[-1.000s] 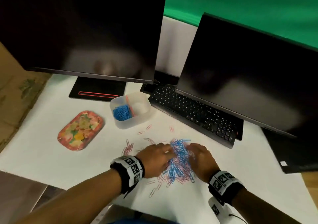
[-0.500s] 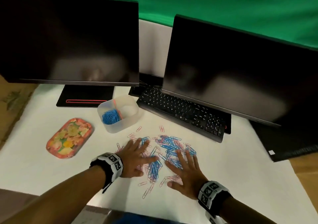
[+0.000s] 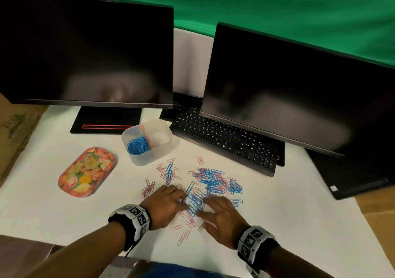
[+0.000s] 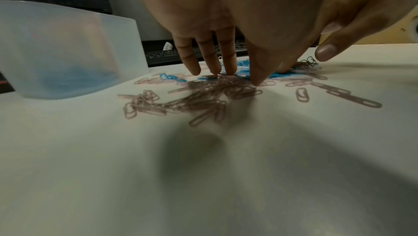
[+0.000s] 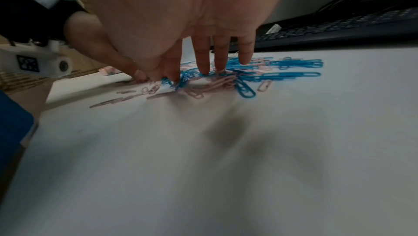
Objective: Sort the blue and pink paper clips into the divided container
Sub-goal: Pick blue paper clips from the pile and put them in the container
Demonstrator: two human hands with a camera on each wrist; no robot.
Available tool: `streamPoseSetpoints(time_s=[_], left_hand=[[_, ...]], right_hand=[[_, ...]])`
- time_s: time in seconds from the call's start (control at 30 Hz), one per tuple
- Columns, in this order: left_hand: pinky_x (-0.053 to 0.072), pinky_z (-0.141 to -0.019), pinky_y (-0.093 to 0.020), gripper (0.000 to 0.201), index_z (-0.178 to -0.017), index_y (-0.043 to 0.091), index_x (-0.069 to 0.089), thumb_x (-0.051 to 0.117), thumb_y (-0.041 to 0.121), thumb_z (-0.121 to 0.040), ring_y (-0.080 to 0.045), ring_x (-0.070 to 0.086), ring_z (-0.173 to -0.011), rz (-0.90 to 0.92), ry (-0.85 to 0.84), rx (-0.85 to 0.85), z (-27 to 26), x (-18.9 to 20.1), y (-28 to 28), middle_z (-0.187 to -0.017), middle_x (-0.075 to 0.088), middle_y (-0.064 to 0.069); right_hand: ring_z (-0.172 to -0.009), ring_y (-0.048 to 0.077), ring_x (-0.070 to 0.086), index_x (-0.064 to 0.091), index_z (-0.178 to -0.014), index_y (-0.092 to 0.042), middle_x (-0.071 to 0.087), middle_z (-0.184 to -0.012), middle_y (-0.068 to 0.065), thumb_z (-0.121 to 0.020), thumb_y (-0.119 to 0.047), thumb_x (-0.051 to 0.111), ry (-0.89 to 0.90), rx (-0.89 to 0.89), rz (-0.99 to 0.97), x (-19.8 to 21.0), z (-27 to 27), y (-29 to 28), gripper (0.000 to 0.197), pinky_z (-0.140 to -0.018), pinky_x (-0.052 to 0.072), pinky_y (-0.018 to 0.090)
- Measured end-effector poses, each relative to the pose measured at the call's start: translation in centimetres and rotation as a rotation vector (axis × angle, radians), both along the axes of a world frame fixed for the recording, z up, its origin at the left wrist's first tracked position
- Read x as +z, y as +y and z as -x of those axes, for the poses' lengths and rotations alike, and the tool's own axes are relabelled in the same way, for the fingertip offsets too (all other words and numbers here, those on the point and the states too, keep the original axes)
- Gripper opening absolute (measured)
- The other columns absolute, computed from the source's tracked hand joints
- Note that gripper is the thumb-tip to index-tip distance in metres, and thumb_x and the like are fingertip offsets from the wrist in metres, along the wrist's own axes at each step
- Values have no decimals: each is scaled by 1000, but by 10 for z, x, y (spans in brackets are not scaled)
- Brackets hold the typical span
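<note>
Blue clips (image 3: 213,181) tangled with pink (image 3: 147,189); left grip (image 3: 165,206) and right grip (image 3: 222,215) flat, fingers straight, holding nothing; best raking blues clear before pinching.

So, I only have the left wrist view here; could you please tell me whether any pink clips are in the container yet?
Observer: No. In the head view the divided container holds only blue clips, all in its left compartment.
Operator: Thank you. Is the right hand holding anything?
Observer: No. The right wrist view shows the right hand with straight fingers, their tips on the mixed pile.
Operator: Is there anything to the left of the container?
Observer: Yes, a floral tray lies there.
</note>
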State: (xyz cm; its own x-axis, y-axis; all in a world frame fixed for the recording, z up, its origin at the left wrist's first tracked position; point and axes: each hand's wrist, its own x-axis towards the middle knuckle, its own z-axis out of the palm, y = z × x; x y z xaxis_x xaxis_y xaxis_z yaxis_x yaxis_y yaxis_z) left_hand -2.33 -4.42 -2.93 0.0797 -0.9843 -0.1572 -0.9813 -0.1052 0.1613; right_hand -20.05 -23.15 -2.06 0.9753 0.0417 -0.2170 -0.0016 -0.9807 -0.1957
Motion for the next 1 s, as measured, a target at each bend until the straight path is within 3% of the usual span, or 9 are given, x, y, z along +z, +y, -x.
streamPoseSetpoints(time_s=[0.13, 0.27, 0.37, 0.47, 0.6, 0.7, 0.77, 0.9, 1.0], left_hand=[[48, -72, -27, 31, -98, 38, 68, 68, 31, -67, -13, 58, -89, 27, -10, 50, -3, 6, 1, -101, 59, 13], [50, -68, -25, 25, -93, 34, 68, 71, 33, -69, -13, 59, -79, 75, 5, 69, 0, 8, -16, -90, 58, 10], [52, -69, -28, 21, -94, 27, 70, 70, 33, -74, -17, 63, -84, 79, 30, 115, 11, 14, -35, -98, 63, 5], [42, -88, -38, 26, -112, 16, 63, 53, 24, -90, -26, 52, -109, -27, 77, 221, 13, 12, -49, -120, 54, -5], [38, -92, -37, 26, -114, 18, 59, 53, 21, -89, -25, 47, -113, -72, 75, 266, 8, 9, -55, -120, 52, -4], [39, -91, -35, 23, -111, 17, 59, 52, 18, -89, -25, 50, -109, -79, 96, 264, 7, 9, -55, -116, 56, -4], [42, -88, -34, 17, -104, 17, 60, 53, 17, -88, -25, 54, -102, -53, 137, 271, 6, 9, -54, -109, 60, -4], [43, -73, -30, 16, -95, 19, 59, 55, 9, -84, -24, 59, -89, -38, 240, 319, 0, 7, -49, -97, 65, -4], [42, -68, -28, 19, -93, 21, 57, 55, 7, -81, -24, 61, -86, -25, 253, 335, -2, 3, -47, -94, 66, -3]], right_hand=[[-103, 17, 62, 66, -108, -33, 67, -113, -7, -89, -41, 47, -82, -118, -109, 4, -2, -5, 28, -91, 50, 34], [-85, 20, 58, 66, -88, -19, 66, -89, 0, -90, -32, 46, -26, -297, -209, 14, -30, -3, 24, -77, 49, 34], [-93, 22, 59, 66, -98, -19, 65, -99, 3, -90, -30, 50, 19, -396, -206, 9, -50, 5, 21, -79, 50, 33], [-101, 25, 59, 65, -107, -18, 61, -109, 6, -90, -26, 52, 115, -460, -167, 3, -62, 11, 23, -81, 49, 32], [-98, 24, 60, 65, -102, -14, 61, -108, 7, -90, -21, 54, 182, -548, -181, 0, -67, 11, 18, -77, 48, 29], [-93, 25, 62, 66, -97, -10, 65, -104, 10, -89, -15, 53, 227, -543, -206, 1, -70, 10, 16, -73, 49, 28], [-97, 27, 62, 66, -102, -7, 64, -105, 12, -89, -12, 53, 247, -518, -204, 2, -71, 8, 19, -79, 52, 30], [-107, 21, 57, 61, -111, -15, 59, -115, 3, -84, -3, 56, 160, -524, -295, 3, -72, 4, 30, -87, 46, 26], [-104, 21, 57, 59, -111, -17, 60, -113, 3, -83, -1, 53, 147, -480, -336, 4, -73, 4, 32, -84, 45, 25]])
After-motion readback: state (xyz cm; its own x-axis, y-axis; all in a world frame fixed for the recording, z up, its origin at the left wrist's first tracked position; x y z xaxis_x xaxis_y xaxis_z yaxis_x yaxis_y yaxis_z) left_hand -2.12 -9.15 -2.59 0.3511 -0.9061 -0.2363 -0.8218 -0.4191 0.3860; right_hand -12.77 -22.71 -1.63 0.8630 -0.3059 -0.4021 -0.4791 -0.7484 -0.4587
